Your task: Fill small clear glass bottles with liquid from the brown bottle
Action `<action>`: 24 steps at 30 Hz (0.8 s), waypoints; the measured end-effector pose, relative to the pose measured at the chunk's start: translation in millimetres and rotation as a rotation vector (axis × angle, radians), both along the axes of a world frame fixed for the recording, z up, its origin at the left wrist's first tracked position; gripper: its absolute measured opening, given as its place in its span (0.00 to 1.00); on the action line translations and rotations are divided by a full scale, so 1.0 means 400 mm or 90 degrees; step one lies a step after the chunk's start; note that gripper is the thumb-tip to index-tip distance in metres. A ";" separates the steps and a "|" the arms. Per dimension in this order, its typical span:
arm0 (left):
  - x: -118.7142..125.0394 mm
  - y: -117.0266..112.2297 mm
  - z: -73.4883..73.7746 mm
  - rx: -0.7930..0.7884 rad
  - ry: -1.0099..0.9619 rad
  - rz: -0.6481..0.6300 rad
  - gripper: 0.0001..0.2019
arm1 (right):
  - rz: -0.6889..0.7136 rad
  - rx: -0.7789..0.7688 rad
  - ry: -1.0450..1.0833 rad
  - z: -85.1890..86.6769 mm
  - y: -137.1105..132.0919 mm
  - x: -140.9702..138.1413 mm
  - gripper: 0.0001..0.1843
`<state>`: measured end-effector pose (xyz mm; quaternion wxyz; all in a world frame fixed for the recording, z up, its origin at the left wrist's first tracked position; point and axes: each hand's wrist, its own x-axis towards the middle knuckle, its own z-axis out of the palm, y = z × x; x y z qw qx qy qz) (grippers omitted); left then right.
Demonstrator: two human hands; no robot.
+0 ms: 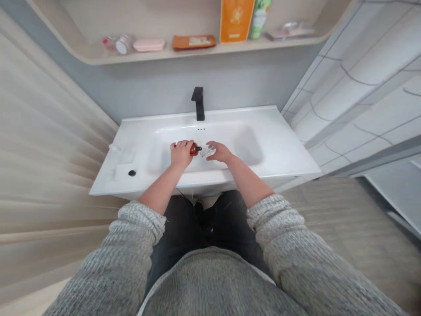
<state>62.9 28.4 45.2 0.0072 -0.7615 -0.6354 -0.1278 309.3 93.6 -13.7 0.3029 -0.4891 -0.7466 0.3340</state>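
Over the white sink basin (243,145), my left hand (180,152) is closed around a small amber bottle (194,150) that lies tilted sideways, its dark neck pointing right. My right hand (219,152) is beside it, fingers curled on a small clear object (208,152) that I cannot make out, held right at the bottle's mouth. Both hands hover just in front of the black faucet (198,103). My grey knitted sleeves are pushed up to the elbows.
A dark round item (132,173) sits on the left counter (115,175). The shelf (197,50) above holds small jars, a pink case (149,44), an orange pack, an orange box (236,19) and a green tube. Tiled wall stands right, pale panel left.
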 end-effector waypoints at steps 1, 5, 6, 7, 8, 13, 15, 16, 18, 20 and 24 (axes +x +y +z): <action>-0.001 0.000 -0.001 0.003 -0.005 -0.003 0.29 | 0.000 -0.001 0.000 -0.001 0.000 0.000 0.46; -0.002 0.001 -0.005 0.015 -0.017 -0.012 0.29 | 0.004 -0.003 0.001 -0.002 0.002 0.000 0.46; -0.002 0.001 -0.005 0.016 -0.018 -0.014 0.29 | 0.005 -0.002 0.003 -0.002 0.002 0.000 0.46; -0.001 0.000 -0.004 0.016 -0.019 -0.015 0.30 | 0.006 -0.001 0.004 -0.001 0.001 0.000 0.46; -0.001 0.000 -0.003 0.014 -0.019 -0.016 0.30 | 0.005 -0.001 0.005 0.000 0.001 -0.001 0.46; 0.001 -0.003 0.004 -0.001 -0.005 -0.003 0.29 | -0.002 -0.011 -0.004 0.004 -0.003 0.000 0.46; 0.000 -0.002 0.003 -0.001 -0.005 -0.003 0.29 | -0.001 -0.009 -0.006 0.003 -0.002 0.000 0.46; 0.000 -0.001 0.001 0.001 -0.007 -0.005 0.29 | 0.001 -0.006 -0.005 0.001 -0.002 0.000 0.46; -0.001 0.001 -0.002 0.007 -0.012 -0.010 0.28 | 0.002 0.001 -0.001 -0.001 -0.001 0.000 0.46; -0.002 0.003 -0.007 0.015 -0.012 -0.013 0.28 | 0.000 0.005 -0.001 -0.003 0.000 0.000 0.45; -0.003 0.005 -0.012 0.027 -0.001 -0.012 0.26 | -0.003 0.003 -0.021 0.000 -0.001 -0.001 0.46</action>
